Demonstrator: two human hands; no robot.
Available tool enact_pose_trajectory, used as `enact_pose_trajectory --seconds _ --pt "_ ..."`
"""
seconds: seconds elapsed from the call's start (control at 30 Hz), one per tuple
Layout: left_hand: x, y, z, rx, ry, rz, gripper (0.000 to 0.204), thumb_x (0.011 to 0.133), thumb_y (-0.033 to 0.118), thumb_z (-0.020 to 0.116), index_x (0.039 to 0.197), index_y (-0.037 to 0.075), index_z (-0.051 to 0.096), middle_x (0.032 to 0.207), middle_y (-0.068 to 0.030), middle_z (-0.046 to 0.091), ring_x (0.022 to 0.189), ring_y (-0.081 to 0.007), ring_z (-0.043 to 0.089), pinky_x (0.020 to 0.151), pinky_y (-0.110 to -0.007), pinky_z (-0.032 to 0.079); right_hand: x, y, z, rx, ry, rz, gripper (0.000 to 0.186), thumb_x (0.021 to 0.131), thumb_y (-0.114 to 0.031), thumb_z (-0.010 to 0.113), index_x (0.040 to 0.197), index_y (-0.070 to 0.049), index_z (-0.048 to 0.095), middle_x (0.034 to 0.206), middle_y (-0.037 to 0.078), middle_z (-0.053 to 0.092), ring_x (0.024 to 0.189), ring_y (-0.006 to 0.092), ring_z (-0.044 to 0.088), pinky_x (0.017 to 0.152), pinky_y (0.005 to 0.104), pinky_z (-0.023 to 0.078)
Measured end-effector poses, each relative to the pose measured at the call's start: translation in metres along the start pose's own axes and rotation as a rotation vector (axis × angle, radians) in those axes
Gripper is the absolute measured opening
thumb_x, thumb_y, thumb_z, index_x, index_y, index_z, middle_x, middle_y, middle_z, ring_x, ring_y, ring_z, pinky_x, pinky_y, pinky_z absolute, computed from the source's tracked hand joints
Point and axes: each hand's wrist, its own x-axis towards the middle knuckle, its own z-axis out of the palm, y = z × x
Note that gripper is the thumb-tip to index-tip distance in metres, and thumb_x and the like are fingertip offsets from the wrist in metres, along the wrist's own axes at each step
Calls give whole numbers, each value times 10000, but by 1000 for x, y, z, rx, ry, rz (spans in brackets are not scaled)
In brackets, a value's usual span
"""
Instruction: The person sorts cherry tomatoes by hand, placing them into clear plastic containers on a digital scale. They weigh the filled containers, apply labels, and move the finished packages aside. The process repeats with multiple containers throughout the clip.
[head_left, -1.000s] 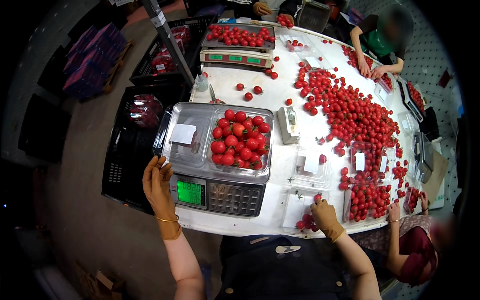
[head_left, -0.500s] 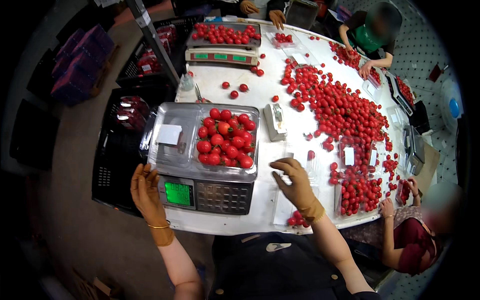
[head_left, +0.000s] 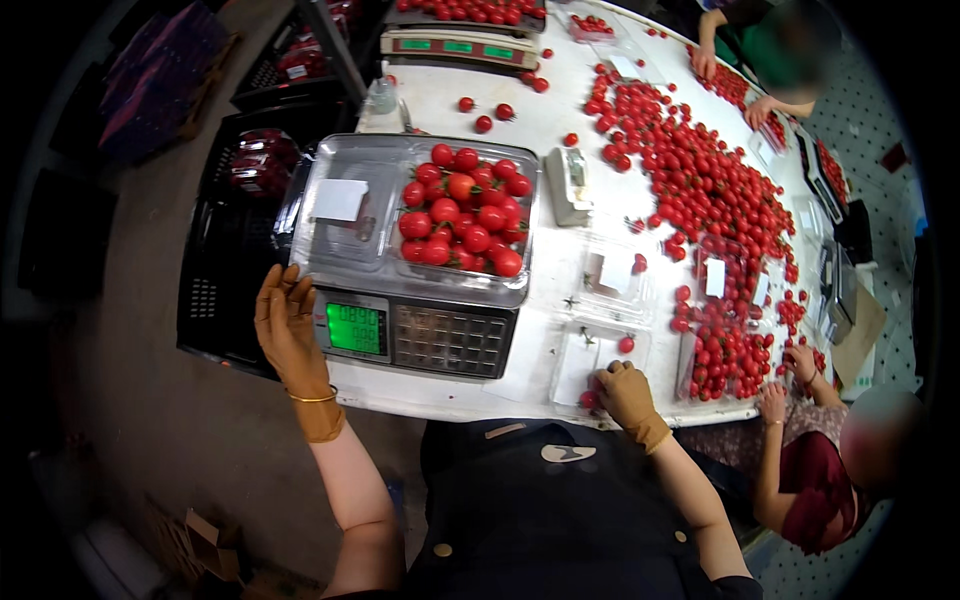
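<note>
Tomatoes [head_left: 445, 210] shine round and red (one orange-tinged).

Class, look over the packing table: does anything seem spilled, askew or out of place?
Three loose tomatoes lie on the white table beyond the near scale, apart from the main pile, so they look like strays. No damage stands out.

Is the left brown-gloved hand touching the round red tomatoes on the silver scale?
Apart: the head view plainly shows the clear plastic lid between the left hand and tomatoes.
</note>
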Motion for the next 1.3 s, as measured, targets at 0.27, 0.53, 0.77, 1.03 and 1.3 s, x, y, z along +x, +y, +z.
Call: enact_pose_trajectory --seconds 0.27,0.53,0.77,1.03,1.3 --pt "-7 5 2 -4 93 10 334 995 178 479 1304 57 522 1152 -106 619 990 -173 615 853 -292 493 80 -93 -152 533 512 -315 419 747 -47 725 1144 -87 599 1039 99 579 983 294 544 874 375 436" --pt "-11 22 12 -33 122 45 349 996 202 477 1322 80 503 1146 -96 616 984 -166 614 846 -290 496 196 -138 -176 184 773 -390 421 832 -175 663 1240 -140 565 1194 89 567 1170 306 494 1041 462 324" --pt "-21 25 -32 -42 264 -2 338 988 224 494 1289 76 535 1114 -92 632 943 -158 622 812 -283 504 155 -98 -149 813 789 -226 284 942 -51 510 1217 -32 576 1208 156 555 1150 304 514 1020 371 370" --pt "-15 2 -4 -108 146 -130 377 988 239 499 1321 63 498 1125 -112 624 917 -181 628 764 -286 509 136 -109 -136 551 694 -347 208 745 -10 733 918 -86 647 865 60 595 839 253 558 760 367 442" --pt "-13 -13 21 -109 -137 -449 735 950 576 440 1517 219 138 1394 -201 406 1129 -355 569 904 -442 527 182 -89 -148 795 721 -308 288 884 -175 622 1141 -50 591 1109 122 581 1074 283 526 928 376 403"
